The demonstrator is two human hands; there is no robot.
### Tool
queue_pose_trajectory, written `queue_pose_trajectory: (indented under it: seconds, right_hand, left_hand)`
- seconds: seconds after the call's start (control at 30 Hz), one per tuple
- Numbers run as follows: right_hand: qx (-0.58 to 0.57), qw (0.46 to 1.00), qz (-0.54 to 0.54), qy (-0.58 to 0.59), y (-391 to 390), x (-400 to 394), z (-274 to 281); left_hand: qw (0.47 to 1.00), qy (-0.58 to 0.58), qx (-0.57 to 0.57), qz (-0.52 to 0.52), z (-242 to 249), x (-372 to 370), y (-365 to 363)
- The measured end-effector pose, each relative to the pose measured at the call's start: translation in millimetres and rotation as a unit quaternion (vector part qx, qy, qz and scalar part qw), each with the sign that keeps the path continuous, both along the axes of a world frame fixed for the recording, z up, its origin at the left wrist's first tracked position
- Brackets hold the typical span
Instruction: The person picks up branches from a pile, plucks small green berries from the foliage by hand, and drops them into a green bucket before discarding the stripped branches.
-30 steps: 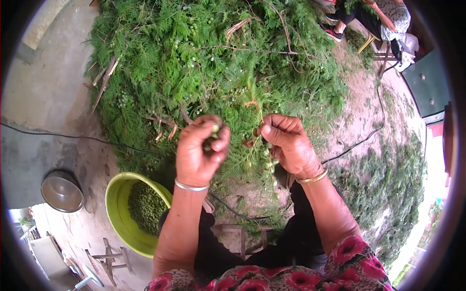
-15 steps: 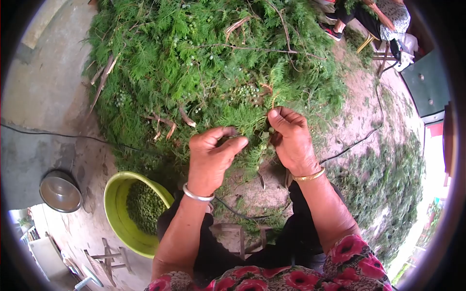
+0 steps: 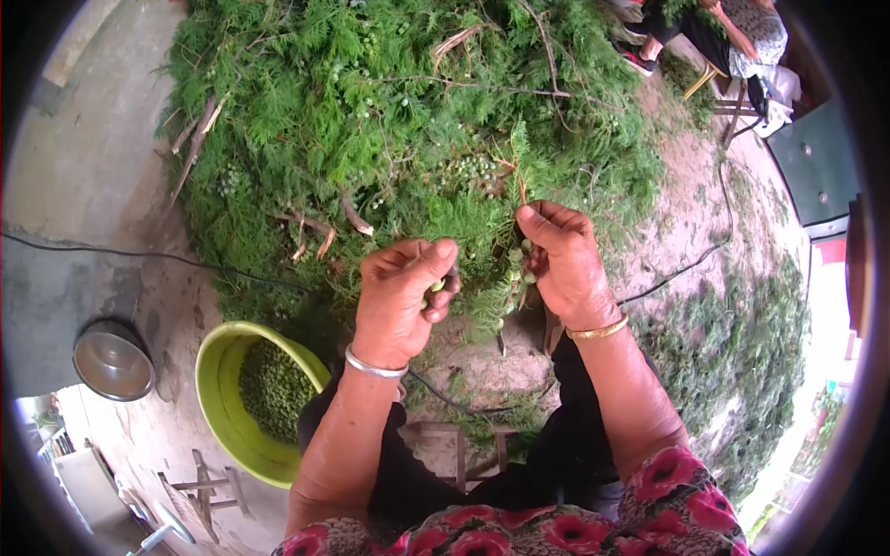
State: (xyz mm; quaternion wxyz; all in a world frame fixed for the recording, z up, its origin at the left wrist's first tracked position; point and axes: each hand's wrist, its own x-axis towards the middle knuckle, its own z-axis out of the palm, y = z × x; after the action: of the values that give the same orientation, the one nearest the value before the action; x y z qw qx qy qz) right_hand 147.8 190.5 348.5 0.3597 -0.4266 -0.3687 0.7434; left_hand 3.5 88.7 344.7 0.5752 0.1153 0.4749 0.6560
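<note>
My right hand (image 3: 565,259) grips a green sprig (image 3: 502,298) that bears small round green cones and hangs down beside the palm. To its left, my left hand (image 3: 403,292) is curled round a few small green cones (image 3: 433,294), apart from the sprig. Both hands are over the near edge of a large pile of green conifer branches (image 3: 324,120). Below and left of my left hand, a yellow-green bucket (image 3: 215,408) holds many green cones (image 3: 273,389).
A metal bowl (image 3: 113,360) lies at the left, with a small wooden stool (image 3: 204,486) below it. A black cable (image 3: 120,252) crosses the floor. Another person (image 3: 732,37) sits at the upper right. Loose greenery (image 3: 732,361) covers the right-hand ground.
My left hand has turned and its fingers have curled, showing green cones in them. My right hand has shifted slightly right with the sprig.
</note>
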Motion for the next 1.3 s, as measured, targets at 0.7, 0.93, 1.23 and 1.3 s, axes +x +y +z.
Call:
queue_pose_trajectory:
  seconds: [0.7,0.93,1.23,1.3]
  right_hand:
    - [0.076,0.986,0.116,-0.090,6,11,-6]
    - [0.008,0.997,-0.040,-0.064,18,15,-9]
    - [-0.110,0.987,-0.014,0.121,11,13,-27]
    - [-0.128,0.982,-0.017,0.138,-2,16,-22]
  left_hand:
    - [0.990,-0.120,0.075,0.013,-10,-15,-1]
    - [0.962,-0.242,0.128,-0.014,-10,-35,-2]
    - [0.986,-0.058,0.136,0.079,-4,-59,-43]
    - [0.984,0.022,0.050,0.167,13,-71,-79]
